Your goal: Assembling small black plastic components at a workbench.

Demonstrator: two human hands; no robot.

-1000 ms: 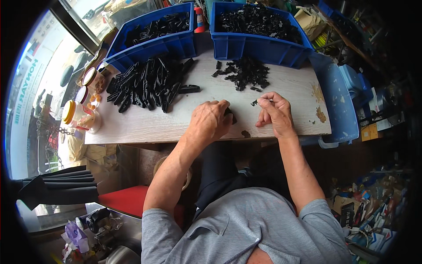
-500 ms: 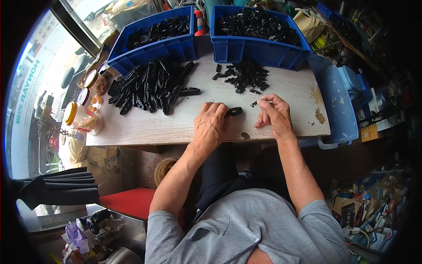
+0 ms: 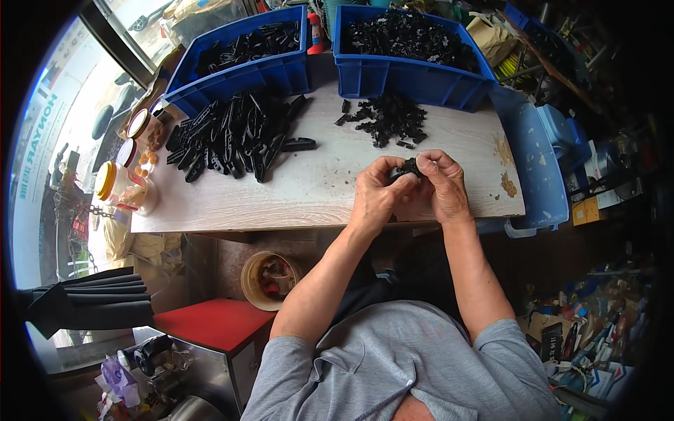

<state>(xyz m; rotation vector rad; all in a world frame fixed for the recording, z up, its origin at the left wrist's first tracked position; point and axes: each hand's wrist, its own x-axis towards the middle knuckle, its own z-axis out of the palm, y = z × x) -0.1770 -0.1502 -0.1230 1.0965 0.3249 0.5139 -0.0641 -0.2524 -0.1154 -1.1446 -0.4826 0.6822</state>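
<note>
Both hands meet over the front right of the table. My left hand (image 3: 377,191) is closed on a long black plastic part (image 3: 399,172), mostly covered by the fingers. Against its right end, my right hand (image 3: 448,188) pinches a small black plastic clip (image 3: 412,165); whether the two pieces are joined cannot be made out. Beyond the hands lies a loose heap of small black clips (image 3: 393,121). To the left is a bigger heap of long black plastic parts (image 3: 228,140), one of them (image 3: 300,144) sticking out to the right.
At the table's back stand a blue bin (image 3: 239,88) of long parts and another blue bin (image 3: 414,78) of small clips. Jars with lids (image 3: 116,184) line the left edge. A light blue tub (image 3: 540,175) stands at the right; a bucket (image 3: 246,286) is below the front edge.
My left hand has lifted the long part off the table and brought it rightward to my right hand. The right hand's small clip is now against the long part's end.
</note>
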